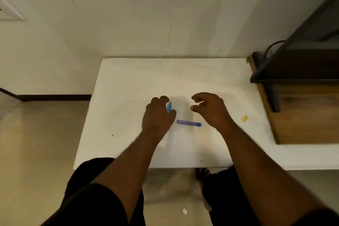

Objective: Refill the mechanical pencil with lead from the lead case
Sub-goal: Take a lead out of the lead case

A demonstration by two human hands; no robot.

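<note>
The left hand pinches a light-blue plastic piece — the right hand hovers spread over the flat blue lead case; no lettering is legible.

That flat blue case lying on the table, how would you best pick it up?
Pinch the lead case across its narrow width near the middle, coming from above with the empty right hand. It lies flat and left-to-right on the table, long edges exposed.

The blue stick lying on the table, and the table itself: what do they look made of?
Blue stick: probably plastic, since its colour is even and one end looks slightly see-through. Table: a smooth, matte white top, perhaps laminate or painted board; the picture cannot settle which.
</note>
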